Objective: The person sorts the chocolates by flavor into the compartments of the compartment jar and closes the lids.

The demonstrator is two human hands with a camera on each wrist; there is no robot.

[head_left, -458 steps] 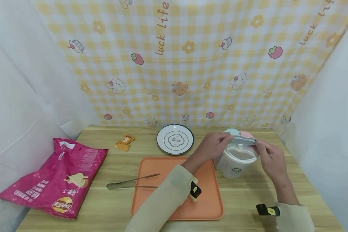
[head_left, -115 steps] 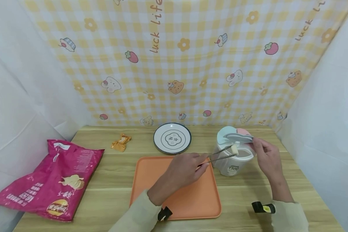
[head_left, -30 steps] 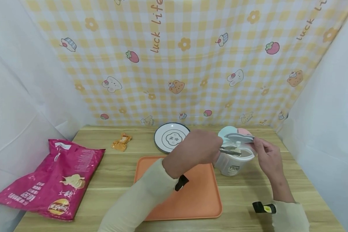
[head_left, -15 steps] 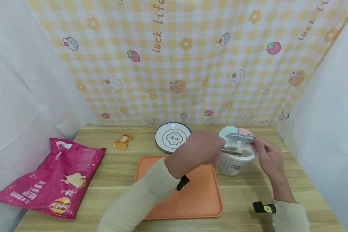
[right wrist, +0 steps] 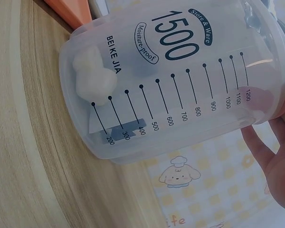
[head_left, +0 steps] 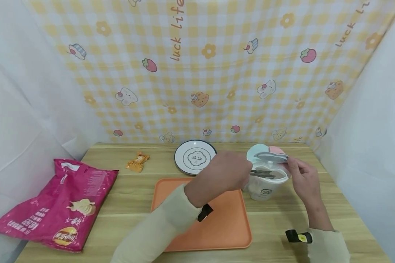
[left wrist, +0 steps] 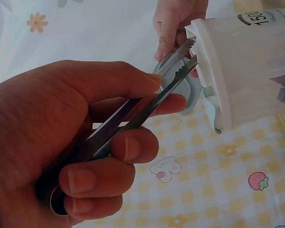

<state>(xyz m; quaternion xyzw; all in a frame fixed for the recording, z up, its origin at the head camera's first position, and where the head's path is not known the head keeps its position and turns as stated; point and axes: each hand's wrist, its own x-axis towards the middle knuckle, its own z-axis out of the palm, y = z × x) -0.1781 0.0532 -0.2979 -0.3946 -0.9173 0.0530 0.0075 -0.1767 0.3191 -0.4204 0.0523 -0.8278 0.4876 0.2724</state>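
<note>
My left hand (head_left: 224, 173) grips metal tongs (left wrist: 147, 111) with serrated tips. The tips reach into the open mouth of a clear storage container (head_left: 264, 189) marked 1500. A gap shows between the tips in the left wrist view, with nothing visible in it. My right hand (head_left: 305, 179) pinches the edge of the raised grey lid flap (head_left: 272, 157), beside the container's teal and pink lids. White chunky pieces (right wrist: 95, 76) lie at the container's bottom in the right wrist view. The rear compartments are mostly hidden.
An orange tray (head_left: 217, 228) lies under my left forearm. Behind it sits a white plate (head_left: 196, 157) with a dark rim. Orange-wrapped candies (head_left: 138, 162) are at back left, and a large magenta chip bag (head_left: 57, 208) fills the left side.
Earlier the tongs lay on the tray, then carried a white piece to the container. The tips went into its mouth, and that piece no longer shows between them. My right hand keeps the flap raised.
</note>
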